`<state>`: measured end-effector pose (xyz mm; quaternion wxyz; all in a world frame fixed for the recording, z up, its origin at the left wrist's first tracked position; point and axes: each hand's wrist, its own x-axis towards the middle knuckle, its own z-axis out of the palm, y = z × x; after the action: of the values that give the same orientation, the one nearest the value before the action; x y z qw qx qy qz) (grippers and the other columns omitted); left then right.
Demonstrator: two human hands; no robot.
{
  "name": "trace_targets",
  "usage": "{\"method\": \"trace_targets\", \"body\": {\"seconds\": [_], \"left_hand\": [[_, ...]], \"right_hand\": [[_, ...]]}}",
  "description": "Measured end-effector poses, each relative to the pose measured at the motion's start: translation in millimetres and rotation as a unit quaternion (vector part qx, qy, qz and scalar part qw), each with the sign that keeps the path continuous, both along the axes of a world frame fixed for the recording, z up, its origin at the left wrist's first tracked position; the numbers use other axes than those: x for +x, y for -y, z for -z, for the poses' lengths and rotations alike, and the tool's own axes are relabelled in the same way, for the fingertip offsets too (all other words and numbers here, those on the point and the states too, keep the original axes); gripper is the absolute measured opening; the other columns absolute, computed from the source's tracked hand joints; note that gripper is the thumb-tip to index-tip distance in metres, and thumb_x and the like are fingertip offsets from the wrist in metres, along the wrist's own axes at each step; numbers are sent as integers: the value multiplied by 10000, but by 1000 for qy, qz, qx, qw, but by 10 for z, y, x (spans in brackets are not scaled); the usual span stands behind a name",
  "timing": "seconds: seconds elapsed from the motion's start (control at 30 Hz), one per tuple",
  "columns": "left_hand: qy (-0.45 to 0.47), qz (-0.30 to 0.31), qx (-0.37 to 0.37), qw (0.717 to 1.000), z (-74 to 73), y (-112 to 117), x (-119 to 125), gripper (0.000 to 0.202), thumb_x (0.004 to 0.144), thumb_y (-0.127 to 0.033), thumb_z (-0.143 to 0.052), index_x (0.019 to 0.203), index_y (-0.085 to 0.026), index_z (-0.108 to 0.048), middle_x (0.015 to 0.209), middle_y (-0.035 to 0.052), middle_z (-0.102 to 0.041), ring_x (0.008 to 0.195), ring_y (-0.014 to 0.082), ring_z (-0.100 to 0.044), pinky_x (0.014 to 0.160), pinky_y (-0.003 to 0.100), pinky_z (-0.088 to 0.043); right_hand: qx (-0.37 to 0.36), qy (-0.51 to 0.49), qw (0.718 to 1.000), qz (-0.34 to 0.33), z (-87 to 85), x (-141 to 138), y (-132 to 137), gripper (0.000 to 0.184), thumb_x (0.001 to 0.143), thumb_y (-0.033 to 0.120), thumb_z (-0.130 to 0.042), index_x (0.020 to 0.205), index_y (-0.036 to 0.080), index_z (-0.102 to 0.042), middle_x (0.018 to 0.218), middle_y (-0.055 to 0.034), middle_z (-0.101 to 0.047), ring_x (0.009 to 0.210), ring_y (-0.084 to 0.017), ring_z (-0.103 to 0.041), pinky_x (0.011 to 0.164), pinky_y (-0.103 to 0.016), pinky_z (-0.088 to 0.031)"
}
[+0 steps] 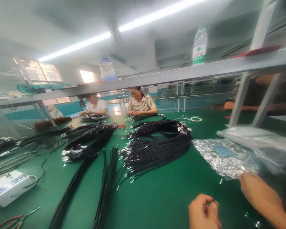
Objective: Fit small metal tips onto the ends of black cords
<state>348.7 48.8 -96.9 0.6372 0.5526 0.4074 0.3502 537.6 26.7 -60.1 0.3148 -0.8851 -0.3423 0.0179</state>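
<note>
We see the left hand (203, 212) pinched on a thin black wire end (214, 201) at its fingertips. The right hand (251, 187) touches the near edge of one pile of silver terminals (225, 157); its finger spread we cannot tell. Two co-workers (140, 103) sit opposite.

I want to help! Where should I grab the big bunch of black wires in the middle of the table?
Probably grip the black wire bundle around its thick curved part on the right, coming from above. There the strands are packed together; the left ends fan out loose with bare metal tips.
</note>
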Motion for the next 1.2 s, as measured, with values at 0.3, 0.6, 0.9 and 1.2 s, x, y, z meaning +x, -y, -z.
{"method": "trace_targets", "body": {"seconds": [0.3,0.6,0.9,1.2], "left_hand": [[-64,76,161,982,-44,-109,-184,447,824,-571,-478,839,-166,-665,507,-36,-408,461,121,-391,459,232,-266],[-103,112,217,964,-44,-121,-233,493,869,-577,-420,882,-158,-679,558,-22,-431,485,114,-362,458,222,-263],[-104,116,215,964,20,-149,-231,469,850,-580,-461,843,-164,-678,501,-46,-343,454,108,-320,448,227,-231],[-104,92,248,959,-130,-56,-234,380,864,-451,-442,838,-164,-691,492,-42,-410,452,108,-330,498,230,-307]], "right_hand": [[311,-433,841,-92,-385,-575,381,449,535,483,-778,796,169,-591,622,-4,-550,563,-135,-456,505,-261,-390],[379,-540,741,-126,-436,-661,529,417,592,463,-822,822,178,-623,671,10,-554,586,-112,-448,533,-243,-407],[333,-490,797,-121,-343,-645,531,564,588,595,-773,908,172,-583,689,-14,-621,575,-139,-517,556,-278,-449],[301,-468,823,-112,-406,-687,556,722,589,681,-730,1042,150,-544,999,-125,-689,933,-265,-632,810,-362,-509]]}}
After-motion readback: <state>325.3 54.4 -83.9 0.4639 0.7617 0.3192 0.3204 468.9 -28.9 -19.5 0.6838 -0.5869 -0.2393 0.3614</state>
